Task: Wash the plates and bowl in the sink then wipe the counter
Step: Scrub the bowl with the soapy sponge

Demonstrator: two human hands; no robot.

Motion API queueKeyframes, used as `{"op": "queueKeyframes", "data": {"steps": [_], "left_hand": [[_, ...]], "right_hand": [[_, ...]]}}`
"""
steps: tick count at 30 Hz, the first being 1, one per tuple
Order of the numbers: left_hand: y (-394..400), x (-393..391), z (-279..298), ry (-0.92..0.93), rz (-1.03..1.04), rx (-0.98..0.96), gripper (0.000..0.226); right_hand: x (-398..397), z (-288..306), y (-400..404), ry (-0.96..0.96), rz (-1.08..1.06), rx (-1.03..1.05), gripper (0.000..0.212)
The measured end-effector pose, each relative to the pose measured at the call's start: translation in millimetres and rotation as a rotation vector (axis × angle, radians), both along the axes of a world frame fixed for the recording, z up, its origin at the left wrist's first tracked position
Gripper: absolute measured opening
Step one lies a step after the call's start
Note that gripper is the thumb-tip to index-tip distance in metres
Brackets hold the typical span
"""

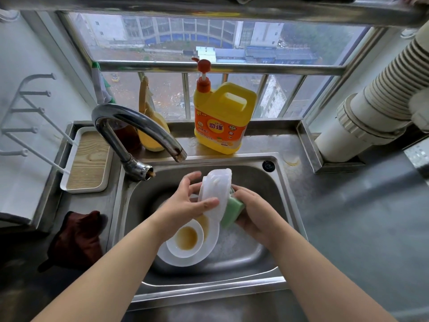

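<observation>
Over the steel sink [274, 201] my left hand [185, 201] holds a white plate [217, 189] on edge, thumb on its near side and fingers behind. My right hand [253, 210] grips a green sponge [233, 209] and presses it against the plate's right face. Below them, on the sink floor, a small white bowl [185, 238] stained brown sits on a larger white plate [204, 245], which also carries a brown smear. Soapy foam lies on the sink floor to the right.
A curved faucet [130, 126] arches over the sink's left. A yellow dish-soap jug [222, 117] stands behind the sink by the window. A dark red cloth [79, 238] lies on the left counter, near a white tray [86, 159] with a rack. A ribbed duct [376, 101] fills the right.
</observation>
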State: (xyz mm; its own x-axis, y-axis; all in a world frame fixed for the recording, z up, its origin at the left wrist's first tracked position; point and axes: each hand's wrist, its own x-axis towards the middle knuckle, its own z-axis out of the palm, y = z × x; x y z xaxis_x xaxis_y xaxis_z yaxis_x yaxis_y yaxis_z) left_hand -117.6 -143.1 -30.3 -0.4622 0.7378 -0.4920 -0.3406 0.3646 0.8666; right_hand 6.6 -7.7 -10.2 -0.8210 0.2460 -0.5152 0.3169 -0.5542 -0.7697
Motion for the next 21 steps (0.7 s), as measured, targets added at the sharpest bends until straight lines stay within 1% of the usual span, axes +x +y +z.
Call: {"op": "queueKeyframes", "data": {"steps": [2, 5, 7, 10, 11, 13, 15, 17, 19, 21], "left_hand": [[-1, 3, 2, -0.028, -0.012, 0.099, 0.093], [2, 1, 5, -0.138, 0.005, 0.161, 0.085], [3, -3, 7, -0.176, -0.011, 0.131, 0.076], [6, -8, 15, -0.118, -0.091, -0.005, 0.064], [7, -7, 16, -0.11, -0.109, -0.058, 0.064], [10, -5, 17, -0.118, -0.116, -0.133, 0.074], [9, -3, 14, -0.153, -0.093, -0.14, 0.088], [4, -4, 10, -0.196, -0.06, -0.059, 0.094], [-1, -3, 7, -0.185, -0.06, 0.038, 0.097], [-4, -2, 5, -0.168, -0.069, 0.091, 0.097]], "right_hand": [[0, 5, 2, 0.03, 0.032, -0.003, 0.039], [4, 6, -3, 0.091, 0.047, 0.006, 0.038], [8, 1, -9, 0.122, 0.088, 0.053, 0.037], [14, -8, -15, 0.106, 0.179, 0.224, 0.037], [15, -9, -17, 0.091, 0.183, 0.234, 0.038], [16, -8, -16, 0.08, 0.137, 0.178, 0.037], [15, -5, -12, 0.066, 0.084, 0.101, 0.037], [11, -3, -7, 0.027, 0.052, 0.044, 0.035], [7, -2, -4, 0.015, 0.042, -0.004, 0.042], [5, 1, -3, 0.021, 0.037, -0.038, 0.041]]}}
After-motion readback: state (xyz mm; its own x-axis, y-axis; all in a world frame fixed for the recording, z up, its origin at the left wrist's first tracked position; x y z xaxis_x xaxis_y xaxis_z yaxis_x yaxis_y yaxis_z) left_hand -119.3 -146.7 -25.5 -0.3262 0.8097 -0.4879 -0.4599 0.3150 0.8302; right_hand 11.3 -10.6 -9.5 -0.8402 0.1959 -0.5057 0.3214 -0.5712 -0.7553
